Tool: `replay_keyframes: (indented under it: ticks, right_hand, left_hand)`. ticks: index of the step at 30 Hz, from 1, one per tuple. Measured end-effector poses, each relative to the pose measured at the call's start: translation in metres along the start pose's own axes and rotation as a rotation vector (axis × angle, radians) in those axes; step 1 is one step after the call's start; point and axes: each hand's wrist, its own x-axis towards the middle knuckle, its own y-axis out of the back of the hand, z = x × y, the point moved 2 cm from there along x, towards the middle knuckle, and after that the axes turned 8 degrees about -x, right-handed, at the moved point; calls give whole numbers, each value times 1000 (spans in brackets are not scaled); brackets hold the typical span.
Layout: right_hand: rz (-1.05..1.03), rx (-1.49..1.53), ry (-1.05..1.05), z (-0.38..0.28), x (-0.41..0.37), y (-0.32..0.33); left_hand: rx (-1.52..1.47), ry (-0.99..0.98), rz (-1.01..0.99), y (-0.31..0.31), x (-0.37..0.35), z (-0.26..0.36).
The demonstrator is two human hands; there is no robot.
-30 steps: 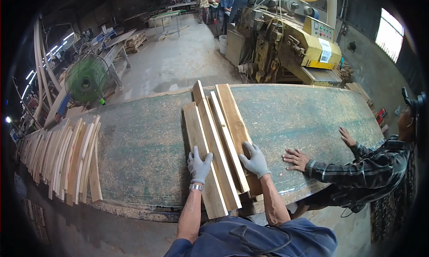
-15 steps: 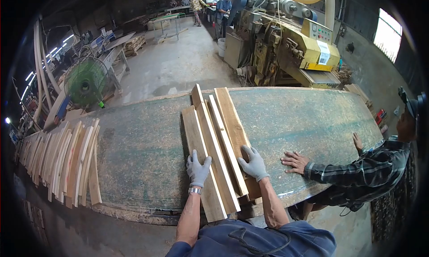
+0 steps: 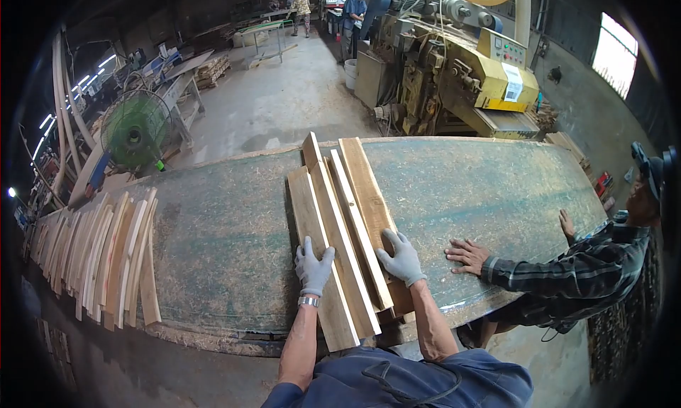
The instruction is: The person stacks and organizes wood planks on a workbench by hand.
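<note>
A bundle of several long wooden boards (image 3: pixel 339 241) lies lengthwise in front of me, its near ends reaching past the table's front edge. My left hand (image 3: pixel 313 267), in a grey glove, grips the left outer board with the thumb over its top. On the other side, my gloved right hand (image 3: pixel 403 258) presses against the right-hand wider board (image 3: pixel 367 185), its thumb lying toward the narrow strip beside it. The undersides of the boards and parts of my fingertips are hidden.
The green worktable (image 3: pixel 220 245) is strewn with sawdust. A row of narrow wood strips (image 3: pixel 106 259) lies at left. A co-worker's hand (image 3: pixel 468 256) rests on the table at right. Beyond are a yellow machine (image 3: pixel 500 89) and a green fan (image 3: pixel 136 131).
My hands and the boards stay almost still. In the background, a person in a conical hat has shifted slightly left.
</note>
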Motion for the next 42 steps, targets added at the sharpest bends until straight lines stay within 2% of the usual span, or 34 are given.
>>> replay_keyframes:
  ticks: [42]
  right_hand:
    - [5,12,16,8,-1,-4]
  left_hand:
    - [7,3,17,-2,1,-3]
